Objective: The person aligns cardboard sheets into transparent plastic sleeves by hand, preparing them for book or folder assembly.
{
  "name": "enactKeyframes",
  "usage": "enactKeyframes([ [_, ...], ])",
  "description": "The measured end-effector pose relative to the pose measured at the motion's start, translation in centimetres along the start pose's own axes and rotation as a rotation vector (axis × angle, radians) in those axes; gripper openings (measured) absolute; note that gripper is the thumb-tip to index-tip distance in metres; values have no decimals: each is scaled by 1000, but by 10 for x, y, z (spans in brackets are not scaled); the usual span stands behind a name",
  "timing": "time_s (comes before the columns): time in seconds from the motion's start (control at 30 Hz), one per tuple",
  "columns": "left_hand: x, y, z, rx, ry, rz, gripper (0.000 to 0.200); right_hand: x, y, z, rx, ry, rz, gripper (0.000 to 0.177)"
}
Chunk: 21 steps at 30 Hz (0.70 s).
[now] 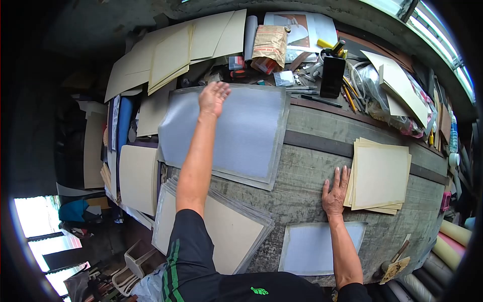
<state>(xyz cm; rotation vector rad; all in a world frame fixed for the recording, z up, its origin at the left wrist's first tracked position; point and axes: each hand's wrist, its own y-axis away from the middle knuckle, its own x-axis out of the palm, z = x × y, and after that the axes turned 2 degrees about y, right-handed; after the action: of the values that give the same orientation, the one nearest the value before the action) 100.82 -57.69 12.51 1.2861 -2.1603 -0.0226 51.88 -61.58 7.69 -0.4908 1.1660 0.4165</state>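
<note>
My left hand (215,99) is stretched forward over the far edge of a large bluish-grey sheet (246,131) with darker grey borders. Its fingers are extended and loosely bent, and no object shows in them. On the right, my right hand (336,194) lies flat on the worktable with fingers spread, right at the left edge of a stack of cream boards (381,176). Below that hand, a smaller bluish sheet (307,249) lies near the front edge, partly covered by my forearm. Grey-edged cream panels (231,224) are piled beneath my left arm.
A dark phone (333,76) stands upright at the back beside pencils (348,95) and small tools. Large cream boards (216,35) and a brown paper bag (270,43) line the far side. A brush (395,267) lies front right. A plastic chair (132,261) stands lower left.
</note>
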Motion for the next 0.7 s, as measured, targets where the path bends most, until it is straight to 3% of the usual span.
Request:
enactKeyframes([
  [0.1, -31, -48, -56, 89, 246, -224, 59, -2, 0, 2, 3, 23, 22, 52],
  [0.23, -77, -108, -97, 187, 365, -182, 57, -2, -1, 2, 6, 23, 27, 53],
  [0.37, -75, -139, -119, 175, 390, -328, 35, -2, -1, 2, -5, 37, 27, 53],
  [0.47, -75, -157, -129, 214, 352, -343, 24, 1, -1, 0, -3, -2, 23, 53],
  [0.7, -85, -126, -155, 320, 400, -230, 24, 1, 0, 0, 22, -17, 18, 55],
])
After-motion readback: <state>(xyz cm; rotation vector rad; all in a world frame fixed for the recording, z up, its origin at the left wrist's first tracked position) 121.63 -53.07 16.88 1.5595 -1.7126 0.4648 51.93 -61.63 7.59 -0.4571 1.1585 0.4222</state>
